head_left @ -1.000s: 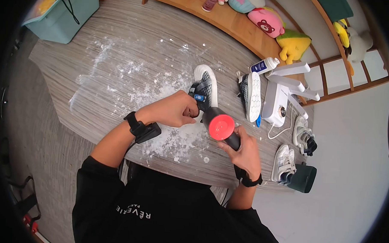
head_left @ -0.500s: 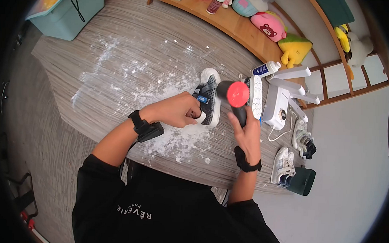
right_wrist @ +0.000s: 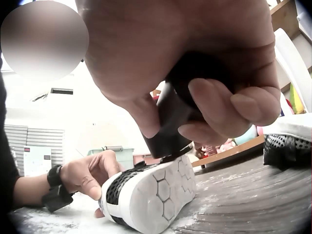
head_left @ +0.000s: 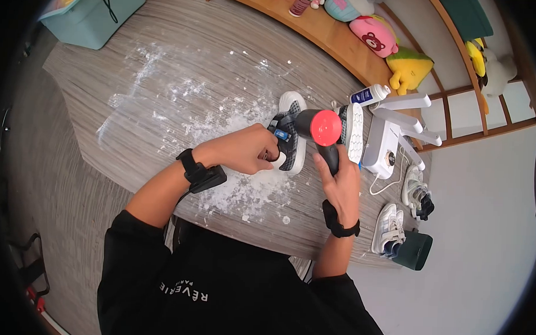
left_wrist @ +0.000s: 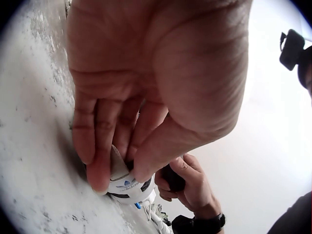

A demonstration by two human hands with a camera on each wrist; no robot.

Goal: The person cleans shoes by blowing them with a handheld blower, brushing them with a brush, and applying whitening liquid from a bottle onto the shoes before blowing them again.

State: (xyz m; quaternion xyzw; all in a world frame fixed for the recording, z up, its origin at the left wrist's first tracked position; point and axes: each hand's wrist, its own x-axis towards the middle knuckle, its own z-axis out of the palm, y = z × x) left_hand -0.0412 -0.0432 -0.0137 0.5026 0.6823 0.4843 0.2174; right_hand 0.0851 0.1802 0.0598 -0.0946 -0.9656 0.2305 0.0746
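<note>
A grey-and-black mesh sneaker [head_left: 289, 155] with a white sole stands on the table, on its side edge with the sole facing right. My left hand [head_left: 239, 149] holds it at the heel; in the left wrist view, thumb and fingers pinch the white heel rim [left_wrist: 126, 185]. My right hand [head_left: 341, 191] grips the handle of a black hair dryer [head_left: 326, 127] with a red round back end. In the right wrist view the dryer's barrel [right_wrist: 168, 126] points down at the sneaker's upper, its mouth close over the toe half. The sneaker's white patterned sole [right_wrist: 161, 195] faces that camera.
White powder [head_left: 249, 196] is scattered over the table. Right of the dryer lies the matching sneaker [head_left: 355, 135], beside a white bottle [head_left: 369, 95] and a white router [head_left: 382, 142]. More shoes [head_left: 390, 229] and a dark green box [head_left: 415, 250] stand at the right edge. A teal bin [head_left: 96, 22] sits back left.
My right hand has carried the hair dryer from near the heel forward and right, toward the toe half. The left hand still holds the sneaker's heel.
</note>
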